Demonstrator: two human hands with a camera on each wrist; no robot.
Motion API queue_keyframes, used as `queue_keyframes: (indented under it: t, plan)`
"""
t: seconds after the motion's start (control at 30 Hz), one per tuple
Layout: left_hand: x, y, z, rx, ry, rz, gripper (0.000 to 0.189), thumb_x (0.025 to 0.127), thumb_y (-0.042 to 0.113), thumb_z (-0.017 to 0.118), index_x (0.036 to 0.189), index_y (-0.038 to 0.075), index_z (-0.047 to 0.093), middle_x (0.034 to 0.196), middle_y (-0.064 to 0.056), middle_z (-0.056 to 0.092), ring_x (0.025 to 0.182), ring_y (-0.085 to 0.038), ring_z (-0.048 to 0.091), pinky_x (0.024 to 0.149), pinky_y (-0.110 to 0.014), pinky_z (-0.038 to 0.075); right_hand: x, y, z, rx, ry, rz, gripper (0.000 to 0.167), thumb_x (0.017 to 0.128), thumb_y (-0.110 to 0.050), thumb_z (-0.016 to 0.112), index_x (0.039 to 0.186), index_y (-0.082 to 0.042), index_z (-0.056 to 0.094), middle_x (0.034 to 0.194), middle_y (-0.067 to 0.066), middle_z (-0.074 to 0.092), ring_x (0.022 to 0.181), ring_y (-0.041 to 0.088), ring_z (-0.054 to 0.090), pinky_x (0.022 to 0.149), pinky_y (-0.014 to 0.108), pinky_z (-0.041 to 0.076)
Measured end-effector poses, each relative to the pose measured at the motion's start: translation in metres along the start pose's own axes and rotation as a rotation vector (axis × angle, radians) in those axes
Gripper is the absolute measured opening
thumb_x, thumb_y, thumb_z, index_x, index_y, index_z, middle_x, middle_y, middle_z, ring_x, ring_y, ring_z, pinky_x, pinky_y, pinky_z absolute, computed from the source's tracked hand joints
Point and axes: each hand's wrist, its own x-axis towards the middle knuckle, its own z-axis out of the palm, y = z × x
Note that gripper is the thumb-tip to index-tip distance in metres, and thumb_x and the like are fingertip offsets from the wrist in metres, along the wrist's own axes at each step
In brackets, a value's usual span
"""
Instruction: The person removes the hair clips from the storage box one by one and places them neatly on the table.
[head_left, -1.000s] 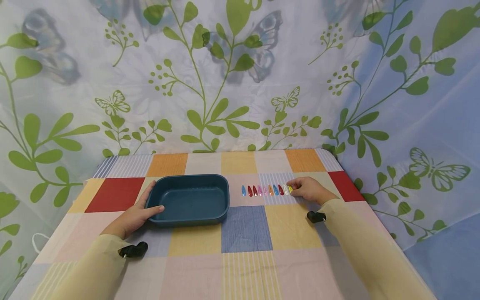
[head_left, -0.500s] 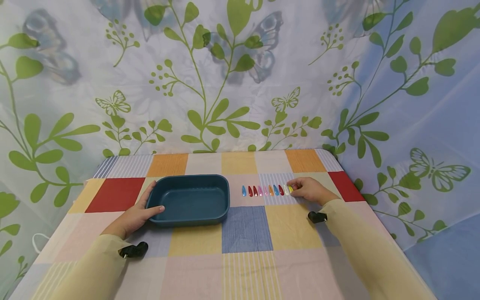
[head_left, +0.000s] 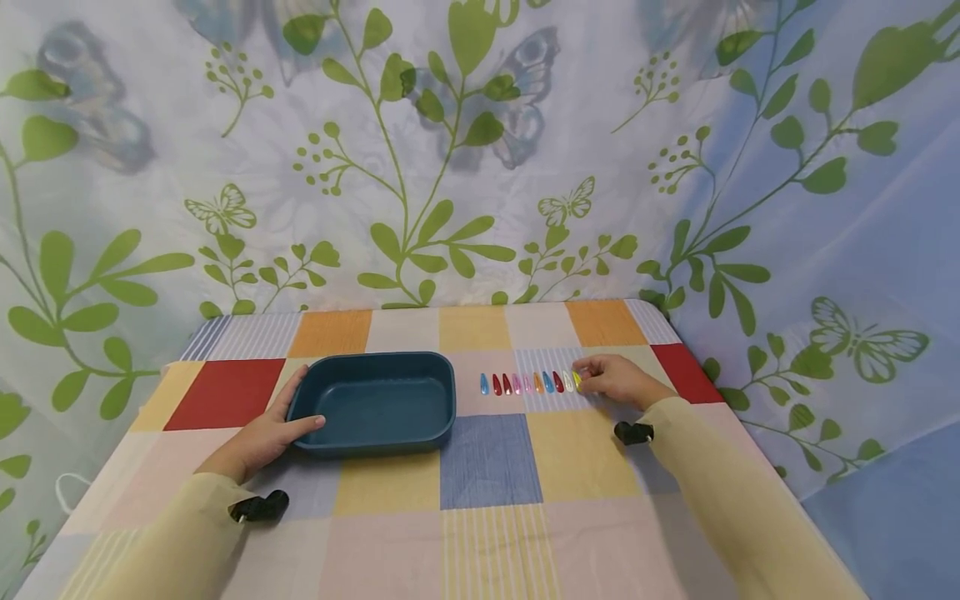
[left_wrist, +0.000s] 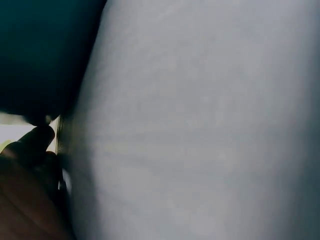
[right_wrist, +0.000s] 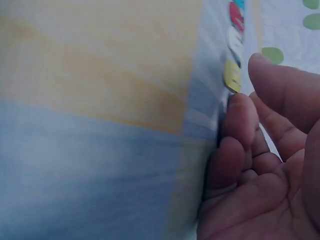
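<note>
A row of small teardrop-shaped snap hair clips in blue, red, pink, orange and white lies on the cloth, with a yellow hair clip at its right end. My right hand is beside the yellow clip. In the right wrist view, thumb and fingers are apart, the fingers are loosely bent, and the clip lies just beyond a fingertip. My left hand rests against the left side of a dark teal rectangular tub. Its fingers lie fairly straight along the outside, and the thumb reaches over the rim.
A patchwork cloth covers the table. Leaf-and-butterfly curtains hang behind it and along the sides. The tub stands left of the clips, its inside facing up with nothing visible in it. A white cord shows at the left edge.
The view has shifted slightly. My right fingers stand a little more apart from the yellow clip, which shows more now. The left hand and tub keep their places.
</note>
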Motion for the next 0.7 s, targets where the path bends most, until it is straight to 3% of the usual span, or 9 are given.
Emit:
queue_keyframes:
  t: [0.27,0.53,0.7]
  plan:
    - [-0.003,0.003,-0.002,0.054,0.005,0.017,0.110,0.098,0.046,0.071,0.167,0.041,-0.015,0.174,-0.027,-0.005,0.153,-0.060,0.008,0.112,-0.077,0.038,-0.006,-0.005,-0.003,0.016,0.000,0.050,0.055,0.101,-0.018,0.068,0.149,0.005,0.053,0.122,0.021,0.068,0.098,0.020,0.065,0.082,0.029,0.054]
    - [-0.004,0.009,-0.006,0.153,0.010,0.015,0.114,0.095,0.053,0.072,0.168,0.034,-0.014,0.172,-0.033,0.005,0.149,-0.060,0.019,0.107,-0.073,0.046,-0.010,-0.012,-0.011,0.029,0.076,0.097,0.050,0.101,-0.020,0.066,0.145,0.002,0.058,0.113,0.017,0.069,0.085,0.024,0.062,0.074,0.030,0.054]
    - [-0.004,0.013,-0.008,0.197,0.018,0.049,0.115,0.094,0.054,0.073,0.170,0.029,-0.011,0.170,-0.035,0.012,0.146,-0.059,0.026,0.103,-0.069,0.052,-0.016,-0.021,-0.013,-0.086,0.120,0.065,0.046,0.102,-0.022,0.065,0.142,0.001,0.062,0.122,0.021,0.070,0.095,0.027,0.065,0.079,0.033,0.057]
